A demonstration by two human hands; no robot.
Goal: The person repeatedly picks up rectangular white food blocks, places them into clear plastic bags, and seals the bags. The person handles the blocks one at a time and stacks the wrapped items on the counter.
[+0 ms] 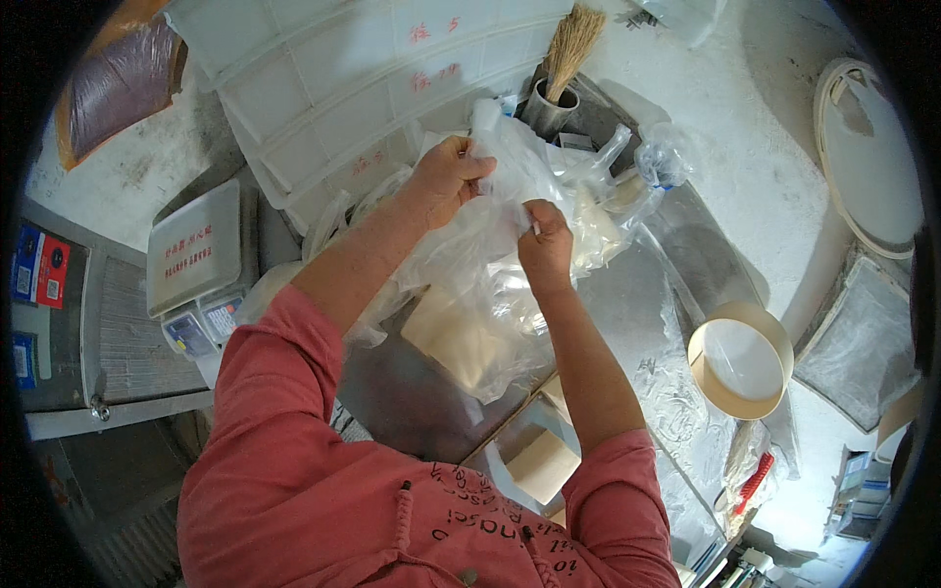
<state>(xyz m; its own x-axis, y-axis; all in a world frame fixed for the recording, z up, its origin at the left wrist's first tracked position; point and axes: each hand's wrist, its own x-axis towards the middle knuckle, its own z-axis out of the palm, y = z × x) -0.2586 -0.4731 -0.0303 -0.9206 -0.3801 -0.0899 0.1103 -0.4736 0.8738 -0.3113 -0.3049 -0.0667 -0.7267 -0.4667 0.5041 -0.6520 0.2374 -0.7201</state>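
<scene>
My left hand pinches the upper part of a clear plastic bag, thumb against fingers. Lower and to its right, my right hand is closed on another part of the same thin plastic. In the bag's lower end rests a pale cream, flat squarish stack, which seems to be dough sheets; the film blurs its detail. It lies on a metal work surface. Behind my right hand sit more clear bags, one with pale pieces inside.
White plastic crates with red writing are stacked behind. A straw brush stands in a metal cylinder. At right, a round sieve sits near scattered flour. A digital scale is at left, and cream blocks lie nearest me.
</scene>
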